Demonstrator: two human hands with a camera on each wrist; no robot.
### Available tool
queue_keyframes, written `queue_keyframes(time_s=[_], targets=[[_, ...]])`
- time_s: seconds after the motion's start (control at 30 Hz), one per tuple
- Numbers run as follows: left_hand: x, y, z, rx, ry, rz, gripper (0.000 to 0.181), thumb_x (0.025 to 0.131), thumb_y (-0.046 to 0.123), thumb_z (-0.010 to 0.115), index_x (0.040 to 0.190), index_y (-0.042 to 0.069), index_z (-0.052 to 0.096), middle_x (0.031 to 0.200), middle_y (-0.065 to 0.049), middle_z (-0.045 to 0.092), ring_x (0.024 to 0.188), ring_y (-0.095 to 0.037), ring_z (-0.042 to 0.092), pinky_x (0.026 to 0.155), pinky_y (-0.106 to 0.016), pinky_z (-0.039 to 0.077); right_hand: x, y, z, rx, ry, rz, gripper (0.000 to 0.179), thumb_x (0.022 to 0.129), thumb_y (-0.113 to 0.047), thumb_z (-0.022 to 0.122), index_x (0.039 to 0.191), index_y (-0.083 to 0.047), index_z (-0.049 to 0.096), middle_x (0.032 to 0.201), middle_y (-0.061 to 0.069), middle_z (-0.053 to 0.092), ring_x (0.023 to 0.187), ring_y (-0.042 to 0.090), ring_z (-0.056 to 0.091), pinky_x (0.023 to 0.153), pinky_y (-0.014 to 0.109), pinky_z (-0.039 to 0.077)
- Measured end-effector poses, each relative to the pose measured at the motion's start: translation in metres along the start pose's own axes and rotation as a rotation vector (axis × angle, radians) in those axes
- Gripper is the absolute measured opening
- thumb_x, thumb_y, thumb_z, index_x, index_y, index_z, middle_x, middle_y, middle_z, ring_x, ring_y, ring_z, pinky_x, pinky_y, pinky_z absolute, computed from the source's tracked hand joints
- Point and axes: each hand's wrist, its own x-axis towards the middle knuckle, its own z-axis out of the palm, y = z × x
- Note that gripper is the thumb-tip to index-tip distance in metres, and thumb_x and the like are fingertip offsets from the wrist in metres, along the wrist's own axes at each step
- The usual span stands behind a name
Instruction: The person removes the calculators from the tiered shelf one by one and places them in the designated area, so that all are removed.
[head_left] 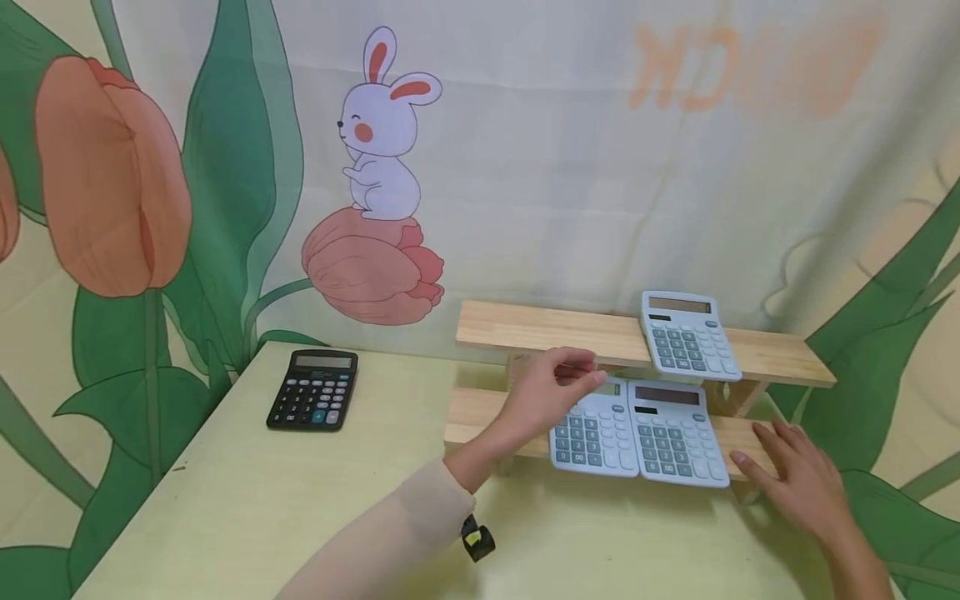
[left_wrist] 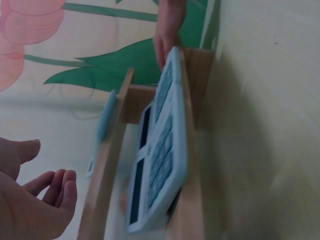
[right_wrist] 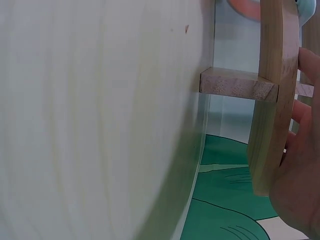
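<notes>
My left hand [head_left: 543,392] hovers over the left end of a two-tier wooden shelf, fingers loosely bent and nothing between them. In the left wrist view, a gap separates the left hand's thumb and fingers [left_wrist: 37,195]. Below it, a light-blue calculator [head_left: 592,433], partly covered by the hand, leans on the lower board [head_left: 472,408]. A second light-blue calculator [head_left: 671,433] stands right beside it. Another light-blue calculator [head_left: 690,333] leans on the upper board [head_left: 555,325], right of centre. My right hand [head_left: 806,479] rests on the lower board's right end.
A black calculator [head_left: 313,390] lies at the left on the pale yellow-green table [head_left: 360,483]. Behind the shelf hangs a curtain [head_left: 540,167] printed with tulips and a rabbit. A black strap end [head_left: 477,539] dangles by the left sleeve [head_left: 405,533].
</notes>
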Motion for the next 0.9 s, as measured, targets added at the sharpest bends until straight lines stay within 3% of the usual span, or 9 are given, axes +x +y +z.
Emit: queue_keyframes(time_s=[0.13, 0.37, 0.6, 0.9], targets=[[0.009, -0.004, 0.030, -0.013, -0.017, -0.031, 0.039, 0.100, 0.027, 0.078, 0.133, 0.008, 0.072, 0.115, 0.005, 0.075, 0.099, -0.003, 0.068, 0.086, -0.017, 0.057, -0.004, 0.005, 0.001, -0.009, 0.005, 0.012, 0.072, 0.106, -0.045, 0.060, 0.153, 0.007, 0.046, 0.157, 0.043, 0.033, 0.142, 0.068, 0.027, 0.101, 0.086, 0.025], [0.028, -0.003, 0.070, -0.148, -0.011, -0.127, 0.035, 0.099, 0.029, 0.079, 0.128, 0.011, 0.076, 0.109, 0.009, 0.076, 0.098, -0.001, 0.068, 0.084, -0.019, 0.057, -0.002, 0.003, -0.002, 0.007, -0.015, 0.023, 0.073, 0.106, -0.047, 0.060, 0.154, 0.006, 0.045, 0.159, 0.042, 0.031, 0.145, 0.067, 0.024, 0.102, 0.087, 0.023], [0.040, 0.000, 0.089, -0.300, 0.010, -0.248, 0.029, 0.099, 0.034, 0.078, 0.119, 0.013, 0.078, 0.098, 0.010, 0.074, 0.095, -0.006, 0.070, 0.088, -0.027, 0.058, 0.001, 0.000, 0.002, 0.006, -0.017, 0.027, 0.074, 0.105, -0.048, 0.061, 0.154, 0.005, 0.046, 0.159, 0.041, 0.031, 0.147, 0.065, 0.023, 0.104, 0.087, 0.022], [0.048, -0.002, 0.107, -0.510, 0.043, -0.391, 0.026, 0.101, 0.027, 0.076, 0.111, 0.003, 0.077, 0.101, -0.010, 0.078, 0.097, -0.023, 0.077, 0.096, -0.038, 0.061, 0.001, 0.001, 0.002, 0.006, -0.011, 0.028, 0.075, 0.104, -0.050, 0.062, 0.154, 0.005, 0.047, 0.159, 0.041, 0.032, 0.146, 0.066, 0.025, 0.104, 0.087, 0.022]])
